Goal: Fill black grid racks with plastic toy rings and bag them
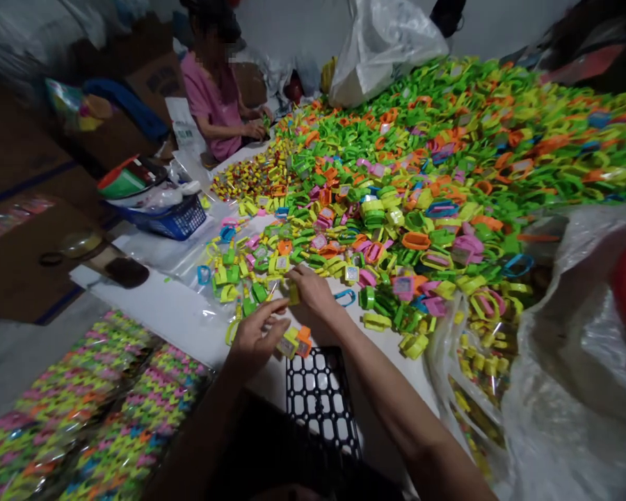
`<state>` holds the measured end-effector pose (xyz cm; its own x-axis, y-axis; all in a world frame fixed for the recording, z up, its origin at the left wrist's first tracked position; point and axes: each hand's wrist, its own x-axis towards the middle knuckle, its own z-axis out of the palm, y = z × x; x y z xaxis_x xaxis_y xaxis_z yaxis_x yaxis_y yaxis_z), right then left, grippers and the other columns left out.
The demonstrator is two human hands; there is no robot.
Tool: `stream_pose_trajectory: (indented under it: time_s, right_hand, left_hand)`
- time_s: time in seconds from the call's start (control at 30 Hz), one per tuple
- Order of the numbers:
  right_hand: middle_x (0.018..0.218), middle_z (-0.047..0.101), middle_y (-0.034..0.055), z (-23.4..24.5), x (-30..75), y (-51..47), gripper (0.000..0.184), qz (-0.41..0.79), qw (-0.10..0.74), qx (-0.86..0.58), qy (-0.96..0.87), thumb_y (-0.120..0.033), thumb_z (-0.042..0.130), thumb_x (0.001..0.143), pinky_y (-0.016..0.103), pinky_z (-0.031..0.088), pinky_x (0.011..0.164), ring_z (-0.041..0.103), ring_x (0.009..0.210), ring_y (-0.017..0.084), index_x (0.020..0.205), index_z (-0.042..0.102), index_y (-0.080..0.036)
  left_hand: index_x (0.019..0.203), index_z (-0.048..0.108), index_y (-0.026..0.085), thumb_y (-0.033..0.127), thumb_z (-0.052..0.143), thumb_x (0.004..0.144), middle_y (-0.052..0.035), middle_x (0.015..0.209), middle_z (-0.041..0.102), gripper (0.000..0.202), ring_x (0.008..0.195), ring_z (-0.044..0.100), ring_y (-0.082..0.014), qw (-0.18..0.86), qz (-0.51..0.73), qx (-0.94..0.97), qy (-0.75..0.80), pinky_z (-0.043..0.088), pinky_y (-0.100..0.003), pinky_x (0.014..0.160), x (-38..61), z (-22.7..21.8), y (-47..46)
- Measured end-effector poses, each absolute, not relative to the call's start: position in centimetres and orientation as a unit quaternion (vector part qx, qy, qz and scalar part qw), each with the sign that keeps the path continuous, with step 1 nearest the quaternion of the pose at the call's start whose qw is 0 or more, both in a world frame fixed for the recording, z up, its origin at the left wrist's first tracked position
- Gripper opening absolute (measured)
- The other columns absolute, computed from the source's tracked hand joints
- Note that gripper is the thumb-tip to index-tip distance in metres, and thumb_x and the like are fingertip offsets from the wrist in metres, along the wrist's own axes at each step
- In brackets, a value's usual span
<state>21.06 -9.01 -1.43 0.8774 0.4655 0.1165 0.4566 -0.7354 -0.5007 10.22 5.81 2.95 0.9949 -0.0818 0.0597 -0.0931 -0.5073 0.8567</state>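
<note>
My left hand (254,337) is curled, palm inward, beside a yellow and an orange toy watch (303,342). They appear held against its lower fingers, though the grip is partly hidden. Just ahead, my right hand (311,291) reaches the near edge of the heap, fingers bent down over a small yellow toy watch (293,293). The left index finger points close to that piece. Below both hands lies a black grid tray (319,400) with open cells. Loose toy watches (282,263) in yellow, green, pink and orange lie just beyond my fingers.
A large heap of toy watches (422,153) covers the table's back and right. Small red-and-yellow pieces (255,170) lie near a co-worker in pink (219,104). A blue basket (161,216) and a jar (128,270) stand left. Packed bags (99,403) lie lower left; a plastic sack (558,334) sits right.
</note>
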Motion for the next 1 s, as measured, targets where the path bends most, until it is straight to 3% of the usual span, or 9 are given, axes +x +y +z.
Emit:
stream_pose_trajectory:
  time_s: [0.07,0.2,0.33,0.4,0.5,0.57,0.7,0.8,1.0]
  right_hand:
    - [0.115,0.06,0.0145,-1.2,21.8,-8.4,0.026,0.029,0.19,-0.944,-0.268,-0.011,0.051,0.087,0.031,0.046,0.086,0.055,0.109,0.024,0.108,0.065,-0.016]
    - [0.11,0.06,0.0123,-1.3,20.8,-11.7,0.019,0.034,0.223,-0.936,-0.269,-0.016,0.056,0.084,0.029,0.045,0.082,0.057,0.101,0.022,0.1,0.066,-0.016]
    - [0.086,0.063,0.0061,-1.4,15.5,-16.2,0.019,-0.021,0.5,-0.862,-0.085,-0.029,0.049,0.087,0.028,0.046,0.067,0.057,0.075,0.017,0.092,0.063,-0.016]
    - [0.075,0.062,0.0032,-1.9,12.0,-17.1,0.023,0.038,0.627,-0.777,-0.037,-0.037,0.051,0.085,0.026,0.045,0.059,0.055,0.066,0.016,0.088,0.062,-0.017]
    - [0.07,0.06,0.0013,-3.2,7.9,-16.3,0.026,0.157,0.724,-0.671,-0.014,-0.043,0.06,0.076,0.026,0.044,0.053,0.053,0.058,0.014,0.083,0.059,-0.018]
    - [0.071,0.06,0.0006,-3.9,6.7,-15.3,0.028,0.149,0.751,-0.643,0.012,-0.044,0.064,0.074,0.027,0.046,0.055,0.055,0.058,0.014,0.085,0.057,-0.02]
    - [0.075,0.063,0.0015,-4.8,7.0,-14.3,0.02,0.08,0.713,-0.695,-0.047,-0.038,0.063,0.078,0.029,0.049,0.065,0.059,0.066,0.016,0.086,0.059,-0.02]
    - [0.083,0.066,0.0048,-5.8,7.2,-14.3,0.012,0.04,0.615,-0.777,-0.128,-0.028,0.055,0.083,0.031,0.049,0.073,0.062,0.077,0.018,0.086,0.061,-0.019]
    - [0.093,0.064,0.0109,-6.5,8.2,-11.8,0.02,-0.005,0.403,-0.898,-0.179,-0.015,0.047,0.083,0.032,0.05,0.074,0.061,0.081,0.021,0.097,0.061,-0.015]
  left_hand:
    - [0.117,0.065,0.02,0.034,0.052,0.088,-0.0073,0.117,0.067,0.034,0.105,0.064,-0.0201,0.457,0.028,0.882,-0.113,0.053,-0.033,0.09,10.3,3.2,4.9]
    - [0.107,0.066,0.019,0.035,0.058,0.088,-0.0064,0.104,0.07,0.026,0.101,0.065,-0.0196,0.37,0.04,0.893,-0.253,0.051,-0.033,0.092,10.0,2.2,3.4]
    - [0.103,0.065,0.018,0.037,0.062,0.087,-0.0051,0.093,0.07,0.024,0.086,0.066,-0.0163,0.356,0.077,0.886,-0.287,0.053,-0.028,0.079,9.8,0.8,3.5]
    - [0.103,0.064,0.017,0.036,0.062,0.088,-0.0053,0.094,0.07,0.024,0.084,0.066,-0.0154,0.363,0.085,0.88,-0.293,0.053,-0.027,0.077,9.9,0.6,3.7]
    - [0.104,0.064,0.017,0.035,0.061,0.088,-0.0056,0.097,0.07,0.024,0.089,0.067,-0.0158,0.364,0.065,0.882,-0.291,0.052,-0.027,0.08,10.0,0.9,3.7]
    - [0.104,0.064,0.017,0.036,0.062,0.087,-0.0055,0.1,0.069,0.025,0.092,0.066,-0.0162,0.368,0.047,0.884,-0.285,0.052,-0.027,0.083,10.1,1.3,3.6]
    - [0.107,0.064,0.017,0.039,0.063,0.086,-0.0063,0.102,0.069,0.03,0.094,0.066,-0.0169,0.379,0.031,0.878,-0.289,0.051,-0.027,0.084,10.1,1.4,3.8]
    - [0.108,0.064,0.018,0.046,0.064,0.084,-0.0064,0.102,0.07,0.036,0.095,0.066,-0.0179,0.376,0.011,0.877,-0.298,0.051,-0.028,0.083,10.0,1.3,4.0]
    - [0.123,0.059,0.02,0.048,0.068,0.08,-0.0069,0.108,0.069,0.052,0.096,0.066,-0.0216,0.307,-0.027,0.912,-0.272,0.05,-0.032,0.085,10.9,2.6,3.4]
